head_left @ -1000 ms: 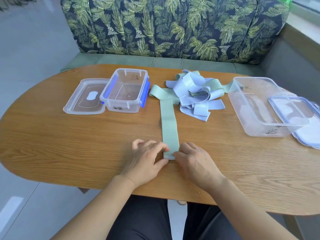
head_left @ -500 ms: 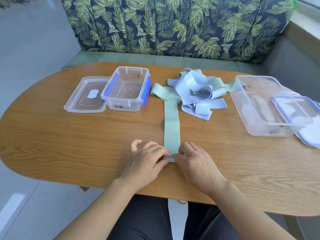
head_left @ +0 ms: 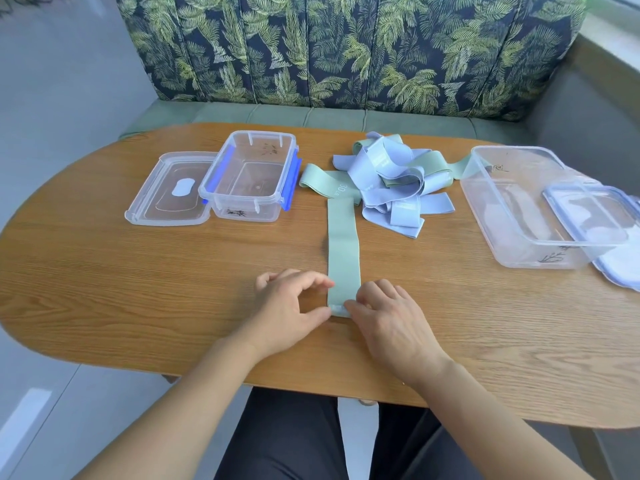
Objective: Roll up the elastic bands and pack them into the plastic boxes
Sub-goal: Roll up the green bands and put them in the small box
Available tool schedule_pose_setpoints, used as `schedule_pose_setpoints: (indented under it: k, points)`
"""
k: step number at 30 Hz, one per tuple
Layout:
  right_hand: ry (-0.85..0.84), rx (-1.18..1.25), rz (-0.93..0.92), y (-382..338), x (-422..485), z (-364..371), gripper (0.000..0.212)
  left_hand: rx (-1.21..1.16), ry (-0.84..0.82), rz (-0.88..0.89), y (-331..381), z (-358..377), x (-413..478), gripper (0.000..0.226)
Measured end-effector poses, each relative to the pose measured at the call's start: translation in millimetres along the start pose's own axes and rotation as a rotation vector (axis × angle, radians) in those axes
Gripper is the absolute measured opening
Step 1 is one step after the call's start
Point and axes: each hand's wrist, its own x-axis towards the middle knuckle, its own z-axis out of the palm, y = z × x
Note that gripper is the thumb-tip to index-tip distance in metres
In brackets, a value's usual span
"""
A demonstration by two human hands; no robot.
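Note:
A pale green elastic band (head_left: pixel 343 251) lies flat and straight on the wooden table (head_left: pixel 104 271), running from the pile towards me. My left hand (head_left: pixel 287 310) and my right hand (head_left: pixel 388 320) pinch its near end from either side, where a small fold has begun. A loose pile of lilac and green bands (head_left: pixel 391 181) lies at the far middle of the table. A small clear box with blue clips (head_left: pixel 249 176) stands open at the far left. A larger clear box (head_left: pixel 519 209) stands open at the right.
The small box's lid (head_left: pixel 169 194) lies flat just left of it. The larger box's lid (head_left: pixel 588 220) leans on its right rim, over another lid by the table's right edge. A leaf-patterned sofa (head_left: pixel 346 46) stands behind the table.
My fingers have shifted slightly at the band's near end and turned its edge over a little. The band and boxes have stayed where they were.

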Motion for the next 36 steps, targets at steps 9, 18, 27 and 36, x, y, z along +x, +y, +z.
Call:
schedule_pose_setpoints:
  k: [9,18,27,36]
  points:
    - [-0.028,-0.036,-0.016,0.4,3.2,-2.4,0.031,0.139,-0.012,0.162,-4.1,3.4,5.9,0.009]
    - [0.036,-0.047,0.031,-1.5,9.0,-4.9,0.006,0.175,0.016,0.127,-5.6,9.5,8.3,0.011]
    - [-0.034,-0.079,0.000,1.4,21.3,-10.1,0.014,0.194,0.067,0.199,-7.9,9.9,12.6,0.013]
    - [-0.046,-0.101,-0.028,5.3,24.4,-6.9,0.013,0.092,0.082,0.117,-10.4,8.8,20.5,0.029]
